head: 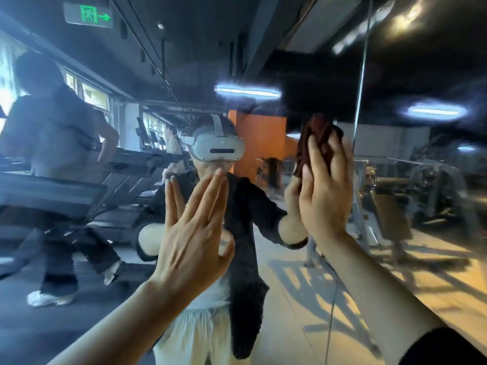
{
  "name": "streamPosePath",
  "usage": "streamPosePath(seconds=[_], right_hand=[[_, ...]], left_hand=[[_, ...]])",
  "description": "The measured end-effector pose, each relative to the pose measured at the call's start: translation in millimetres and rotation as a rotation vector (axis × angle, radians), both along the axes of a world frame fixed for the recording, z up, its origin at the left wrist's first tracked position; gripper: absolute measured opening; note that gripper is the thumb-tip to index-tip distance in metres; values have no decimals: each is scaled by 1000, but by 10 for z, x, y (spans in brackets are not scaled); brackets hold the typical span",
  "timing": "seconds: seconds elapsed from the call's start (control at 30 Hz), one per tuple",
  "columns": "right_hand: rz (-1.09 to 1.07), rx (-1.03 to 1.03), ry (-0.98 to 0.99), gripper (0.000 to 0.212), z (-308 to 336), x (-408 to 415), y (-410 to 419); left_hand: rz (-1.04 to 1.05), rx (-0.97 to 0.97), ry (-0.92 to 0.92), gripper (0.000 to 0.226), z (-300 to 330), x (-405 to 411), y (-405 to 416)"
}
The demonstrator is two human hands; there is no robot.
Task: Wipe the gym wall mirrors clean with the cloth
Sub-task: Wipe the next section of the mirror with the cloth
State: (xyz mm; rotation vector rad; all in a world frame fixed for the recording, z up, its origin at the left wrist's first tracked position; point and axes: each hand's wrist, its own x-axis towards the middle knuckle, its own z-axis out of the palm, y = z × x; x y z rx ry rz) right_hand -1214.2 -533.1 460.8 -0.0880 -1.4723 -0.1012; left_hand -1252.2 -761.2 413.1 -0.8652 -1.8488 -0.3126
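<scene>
- Bunching into dark reddish-brown folds, the cloth point(317, 139) is seen as a crumpled wad of ribbed or textured fabric, its upper part blurred.
- The cloth is pressed against the mirror point(395, 180) by the right hand point(326, 196), whose straight fingers point(316, 154) are laid flat over it; most of the wad shows above and left of the fingertips.
- The left hand point(195, 241) is held open, fingers straight and slightly spread, with the fingertips point(218, 173) at the glass; whether they touch it cannot be told. Nothing is held in it.
- The cloth lies up and to the right of the left hand, well apart from it.
- A vertical seam point(359, 101) between mirror panels is seen just right of the cloth.
- Reflected in the glass are a headset point(217, 146) worn by the person, treadmills point(79, 185), another person walking point(52, 154) and an orange wall point(259, 143).
</scene>
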Motion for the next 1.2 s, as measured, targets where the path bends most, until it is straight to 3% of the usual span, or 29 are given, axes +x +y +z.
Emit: streamPosePath(seconds=[0.07, 0.2, 0.27, 0.3, 0.4, 0.47, 0.53, 0.67, 0.77, 0.83, 0.9, 0.97, 1.07, 1.2], right_hand=[[67, -130, 67, 42, -71, -64, -160], [48, 345, -295, 56, -941, 13, -355], [-17, 474, -349, 60, -939, 108, -204], [-24, 440, -303, 59, -789, 119, -125], [38, -19, -26, 42, -125, 101, -12], [105, -164, 50, 43, 7, 12, -83], [137, -39, -35, 45, -397, -79, -202], [42, 340, -412, 56, -1690, 68, -166], [-80, 539, -463, 49, -1577, 247, 204], [-112, 391, -301, 47, -1027, 279, 353], [-91, 76, -101, 46, -431, 297, 436], [-81, -56, -29, 47, -213, 245, 457], [-81, 69, -176, 54, -858, 195, 459], [-151, 254, -485, 68, -2541, 477, 496]], left_hand=[[-31, 9, -17, 108, -28, 21, 81], [-99, -6, -22, 105, -179, 42, 181], [-93, -15, -21, 106, -214, 39, 188], [-92, -13, -23, 106, -215, 39, 192], [-75, -8, -43, 109, -225, 52, 225], [-57, 6, -52, 110, -265, 59, 243], [-50, 24, -73, 108, -336, 73, 251], [-56, 51, -98, 103, -475, 115, 259], [-84, 49, -102, 101, -536, 151, 299], [-111, 38, -105, 102, -552, 186, 369], [-121, 15, -114, 103, -589, 230, 466], [-115, -12, -127, 106, -671, 272, 555], [-112, -28, -150, 110, -838, 299, 613], [-70, -73, -159, 112, -1035, 323, 623]])
